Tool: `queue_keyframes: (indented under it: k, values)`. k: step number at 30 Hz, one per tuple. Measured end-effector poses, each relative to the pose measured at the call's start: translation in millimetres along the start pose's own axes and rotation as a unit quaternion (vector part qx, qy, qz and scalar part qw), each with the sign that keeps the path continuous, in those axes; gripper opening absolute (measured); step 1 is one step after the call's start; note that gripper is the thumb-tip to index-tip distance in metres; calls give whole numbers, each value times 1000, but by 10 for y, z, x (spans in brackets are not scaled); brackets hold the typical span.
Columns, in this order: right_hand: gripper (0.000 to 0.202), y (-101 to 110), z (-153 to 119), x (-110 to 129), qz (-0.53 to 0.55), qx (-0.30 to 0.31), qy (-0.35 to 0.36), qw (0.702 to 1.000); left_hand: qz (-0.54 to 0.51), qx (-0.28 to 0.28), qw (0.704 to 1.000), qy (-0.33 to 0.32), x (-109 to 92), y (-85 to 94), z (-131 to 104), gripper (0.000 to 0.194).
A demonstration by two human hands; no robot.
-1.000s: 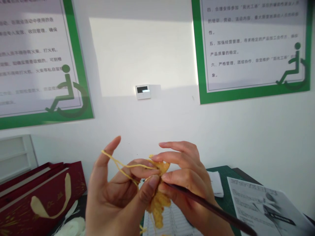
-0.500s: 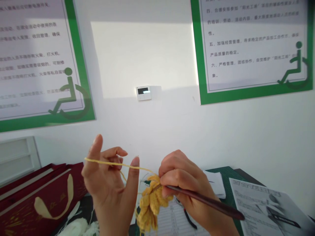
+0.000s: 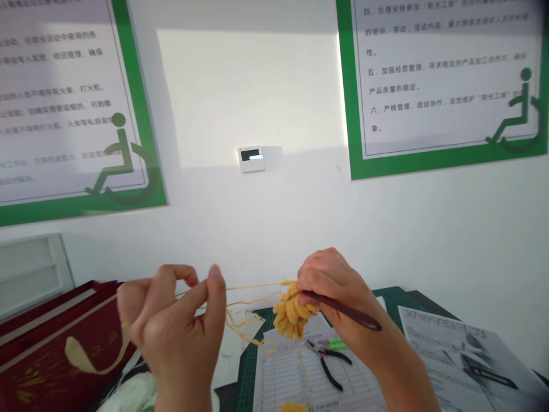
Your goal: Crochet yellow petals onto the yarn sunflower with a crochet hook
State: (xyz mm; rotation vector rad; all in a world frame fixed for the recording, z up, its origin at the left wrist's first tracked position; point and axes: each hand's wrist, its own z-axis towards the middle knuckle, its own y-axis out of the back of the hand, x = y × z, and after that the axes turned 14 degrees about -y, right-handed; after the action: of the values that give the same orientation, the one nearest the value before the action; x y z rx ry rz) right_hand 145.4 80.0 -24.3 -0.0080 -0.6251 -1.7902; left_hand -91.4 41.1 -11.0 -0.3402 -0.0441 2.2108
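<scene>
Head view: yellow looped piece (image 3: 294,315) hangs at the right hand (image 3: 306,289), above the printed sheet (image 3: 274,372); light, soft and easily snagged, I'd judge, best gripped at its bunched edge. Right fingers press together there, pinching edge and brown-handled tool (image 3: 347,312). Left hand (image 3: 178,320), well apart, curls its fingers, yarn strands (image 3: 253,285) stretching across; whether they're pinched, can't tell!
</scene>
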Motion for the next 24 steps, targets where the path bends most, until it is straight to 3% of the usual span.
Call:
queue_keyframes:
  k: [2, 6, 8, 12, 17, 24]
  values:
    - [18, 0, -3, 5, -6, -4, 6, 1000, 51, 33, 998, -19, 9, -100, 14, 5]
    - [16, -36, 6, 80, -14, 8, 23, 1000, -24, 98, 995, 5, -184, -338, -68, 49]
    - [17, -53, 10, 111, -22, 8, 27, 999, -197, 91, 973, 77, -322, -425, -134, 69]
    - [20, -57, 4, 107, -32, -15, 34, 999, -255, 88, 950, 156, -479, -488, -178, 101]
    - [19, -75, 4, 70, -48, -74, 73, 993, -230, 68, 961, 142, -509, -483, -146, 102]
    - [15, -147, 20, 110, -52, -232, 101, 966, -174, 21, 981, 87, -703, -540, -195, 92]
